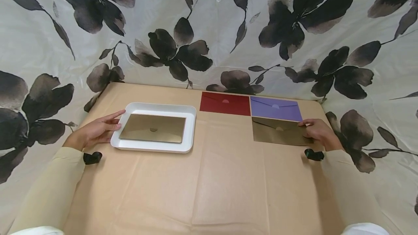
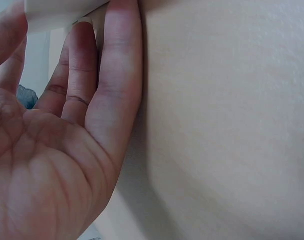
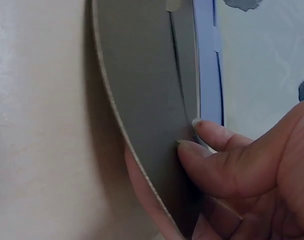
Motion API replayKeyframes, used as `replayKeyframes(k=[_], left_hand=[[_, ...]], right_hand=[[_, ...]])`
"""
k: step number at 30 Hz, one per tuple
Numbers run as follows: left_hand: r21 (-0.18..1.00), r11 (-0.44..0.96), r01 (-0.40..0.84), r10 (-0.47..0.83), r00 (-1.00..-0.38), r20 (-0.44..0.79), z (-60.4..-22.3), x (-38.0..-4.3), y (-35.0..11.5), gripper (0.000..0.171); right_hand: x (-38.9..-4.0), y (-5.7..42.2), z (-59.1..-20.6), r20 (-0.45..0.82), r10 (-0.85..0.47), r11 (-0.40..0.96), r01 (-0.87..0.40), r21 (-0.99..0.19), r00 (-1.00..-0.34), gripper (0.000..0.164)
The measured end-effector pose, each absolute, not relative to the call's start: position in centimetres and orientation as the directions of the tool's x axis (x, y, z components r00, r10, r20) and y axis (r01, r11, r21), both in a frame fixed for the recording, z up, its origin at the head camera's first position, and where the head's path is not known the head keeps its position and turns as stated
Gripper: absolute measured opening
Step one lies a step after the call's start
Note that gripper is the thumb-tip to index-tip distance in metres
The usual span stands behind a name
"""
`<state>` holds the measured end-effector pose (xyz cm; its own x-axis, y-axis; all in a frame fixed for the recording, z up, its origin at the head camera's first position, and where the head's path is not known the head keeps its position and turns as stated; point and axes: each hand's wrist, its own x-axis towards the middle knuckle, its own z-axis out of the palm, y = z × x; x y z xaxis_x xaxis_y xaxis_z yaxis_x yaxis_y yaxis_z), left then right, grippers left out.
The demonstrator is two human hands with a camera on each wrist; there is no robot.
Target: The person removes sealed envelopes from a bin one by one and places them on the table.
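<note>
A white rectangular tray [image 1: 156,108] is on the left of the table, with a gold envelope [image 1: 164,126] lying inside it. My left hand [image 1: 98,130] holds the tray's left edge; in the left wrist view the fingers [image 2: 81,60] reach up to the tray's underside. Over on the right, my right hand [image 1: 318,131] pinches the right end of a second gold envelope [image 1: 277,133]. Seen from the right wrist, the thumb [image 3: 212,170] presses on its flap side, other fingers are behind it, and the envelope bows slightly, its lower edge lifted off the table.
A red envelope [image 1: 224,103] and a purple envelope [image 1: 275,109] lie side by side along the table's back edge, the purple one just behind the held gold envelope. The table [image 1: 196,184] has a tan cover. Floral fabric [image 1: 228,28] hangs behind and around it.
</note>
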<state>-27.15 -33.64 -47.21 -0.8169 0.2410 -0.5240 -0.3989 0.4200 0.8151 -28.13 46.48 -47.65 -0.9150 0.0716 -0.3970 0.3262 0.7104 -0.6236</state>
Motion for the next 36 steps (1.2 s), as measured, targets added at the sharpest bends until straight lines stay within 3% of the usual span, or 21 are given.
replayKeyframes(k=[36], left_hand=[[0.820,0.409,-0.401,0.264,-0.808,-0.527,-47.10,-27.25,-33.60,0.085]], right_hand=[[-28.90,46.46,-47.93,-0.384,0.085,0.772,0.304,-0.557,-0.919,0.053]])
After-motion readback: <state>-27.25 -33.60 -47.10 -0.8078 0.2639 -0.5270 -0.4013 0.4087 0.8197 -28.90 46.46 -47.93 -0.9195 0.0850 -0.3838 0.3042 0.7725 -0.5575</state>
